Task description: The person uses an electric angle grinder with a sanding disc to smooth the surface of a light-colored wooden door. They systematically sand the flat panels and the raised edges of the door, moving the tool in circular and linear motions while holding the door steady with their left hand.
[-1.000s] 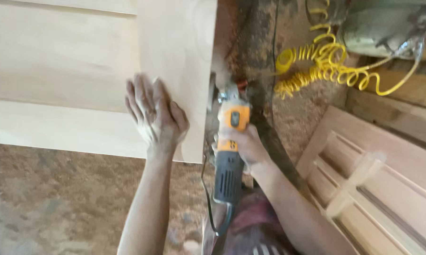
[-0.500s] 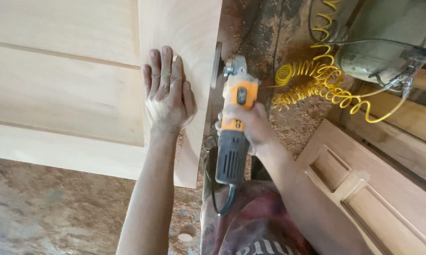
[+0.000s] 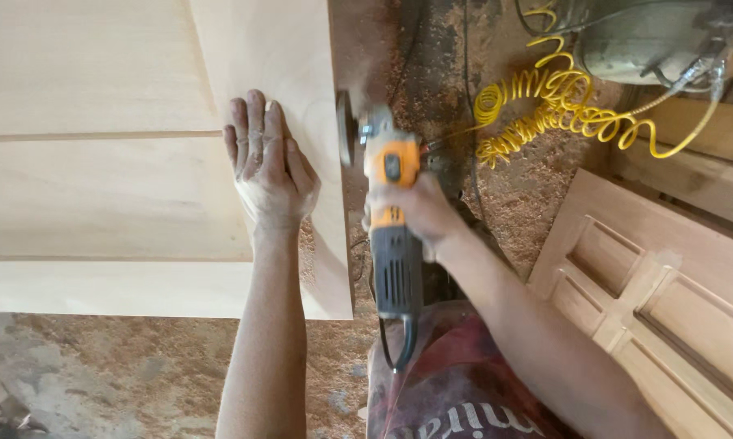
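The right hand [image 3: 415,215] has its grip clamped round the orange and grey angle grinder [image 3: 391,219], whose body points away from the person with its disc [image 3: 346,140] standing upright just beside the right edge of the pale wooden door panel [image 3: 139,162]; whether disc and edge touch cannot be told. The left hand [image 3: 267,167] has no grip on anything: it lies flat, fingers together, pressed on the panel's top face near that edge. Beyond the grinder a yellow coiled air hose [image 3: 553,110] lies on the sawdust-covered floor [image 3: 139,374]. A second panelled door [image 3: 667,301] lies at the right.
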